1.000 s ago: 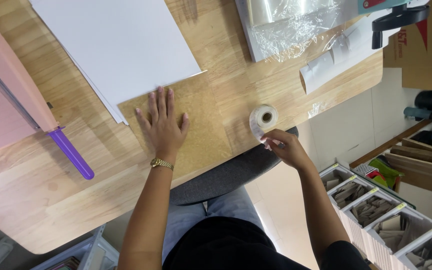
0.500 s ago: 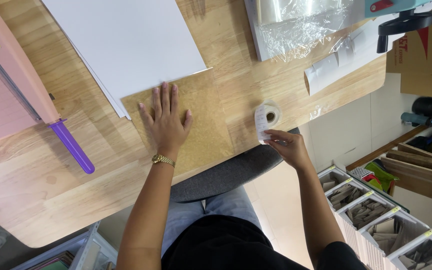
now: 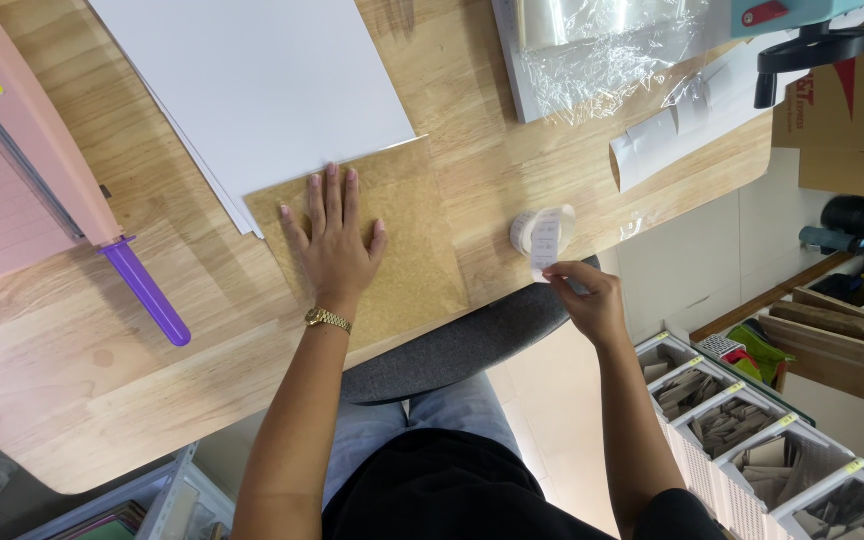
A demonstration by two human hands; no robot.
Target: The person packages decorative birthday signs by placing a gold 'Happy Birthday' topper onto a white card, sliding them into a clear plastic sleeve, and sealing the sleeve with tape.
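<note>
The bench (image 3: 512, 170) is light brown wood with wavy lines in it. The big paper (image 3: 262, 80) is plain white. The sheet (image 3: 402, 250) under the left hand (image 3: 337, 245) is tan brown. The watch (image 3: 328, 319) is gold. The roll (image 3: 542, 230) is white. The cutter (image 3: 22, 170) is pink, with a purple handle (image 3: 147, 293). The chair (image 3: 452, 345) is grey.

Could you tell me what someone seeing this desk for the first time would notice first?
Probably the left hand, pressed flat on a brown paper sheet at the middle of the wooden desk, a gold watch on its wrist. To its right, the right hand pinches the free end of a roll of white labels near the desk's edge. A large white sheet lies above, a pink paper trimmer far left.
</note>
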